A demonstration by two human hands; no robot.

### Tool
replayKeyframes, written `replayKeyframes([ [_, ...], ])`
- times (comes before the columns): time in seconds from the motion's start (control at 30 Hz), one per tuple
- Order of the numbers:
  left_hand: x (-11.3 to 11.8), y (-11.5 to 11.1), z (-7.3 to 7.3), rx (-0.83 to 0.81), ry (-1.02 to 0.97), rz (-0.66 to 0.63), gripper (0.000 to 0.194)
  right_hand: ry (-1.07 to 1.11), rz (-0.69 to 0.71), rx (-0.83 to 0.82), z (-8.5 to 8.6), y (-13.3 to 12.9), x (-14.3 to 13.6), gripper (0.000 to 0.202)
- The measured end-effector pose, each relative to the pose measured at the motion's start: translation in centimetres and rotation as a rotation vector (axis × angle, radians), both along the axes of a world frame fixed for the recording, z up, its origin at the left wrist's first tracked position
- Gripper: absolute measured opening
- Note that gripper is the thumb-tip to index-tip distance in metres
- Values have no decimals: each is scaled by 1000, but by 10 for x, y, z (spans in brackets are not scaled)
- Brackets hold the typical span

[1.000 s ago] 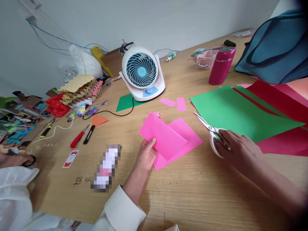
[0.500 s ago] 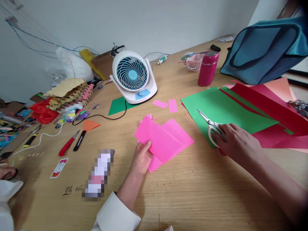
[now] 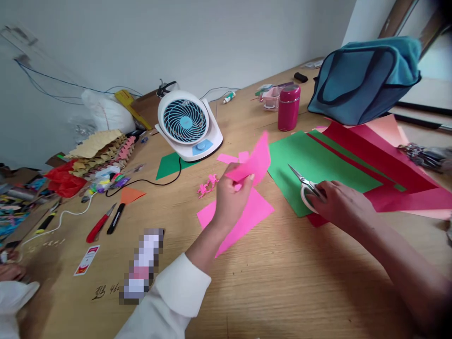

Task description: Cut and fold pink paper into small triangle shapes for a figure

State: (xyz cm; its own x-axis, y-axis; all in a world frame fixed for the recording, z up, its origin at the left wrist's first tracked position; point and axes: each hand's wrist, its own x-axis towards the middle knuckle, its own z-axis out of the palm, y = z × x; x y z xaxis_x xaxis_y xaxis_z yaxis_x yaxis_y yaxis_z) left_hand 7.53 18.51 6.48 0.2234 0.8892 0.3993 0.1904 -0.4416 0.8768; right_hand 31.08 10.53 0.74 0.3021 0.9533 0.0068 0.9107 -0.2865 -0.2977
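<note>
A bent piece of pink paper (image 3: 257,159) is pinched in my left hand (image 3: 231,197), lifted above the table. Beneath that hand a larger pink sheet (image 3: 252,217) lies flat, partly hidden by my wrist. Small pink paper cutouts (image 3: 207,185) rest just left of the hand, and pink strips (image 3: 228,158) lie behind it. My right hand (image 3: 341,202) is closed around the white handles of a pair of scissors (image 3: 306,184). The blades point up and left over a green sheet (image 3: 293,153), slightly parted at most.
A white fan (image 3: 187,125) stands at the back, with a magenta flask (image 3: 288,108) and blue bag (image 3: 363,84) to the right. Red sheets (image 3: 374,160) lie over the green one. A red-handled knife (image 3: 100,223) and a pixelated phone-like object (image 3: 141,266) lie left. Another person's hand (image 3: 12,270) is far left.
My left hand has lifted the upper pink piece up and to the right, uncovering the sheet below and the small cutouts. The right hand still holds the scissors. The view has shifted slightly.
</note>
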Motion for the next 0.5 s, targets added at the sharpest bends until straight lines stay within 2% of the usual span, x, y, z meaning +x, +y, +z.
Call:
replayKeyframes([
  [0.07,19,9,-2,304,240,-121,14,67,-15,29,2,1,5,31],
  [0.13,36,16,-12,467,509,-194,25,157,-44,57,6,1,10,34],
  [0.23,54,22,-34,488,791,-211,24,236,-97,93,13,-1,15,33],
  [0.33,65,22,-54,454,924,-238,26,229,-117,195,17,-4,16,27],
  [0.4,69,19,-62,441,995,-263,27,204,-111,289,18,-5,14,24],
  [0.5,71,15,-65,414,1040,-311,24,163,-94,370,20,-7,10,25],
])
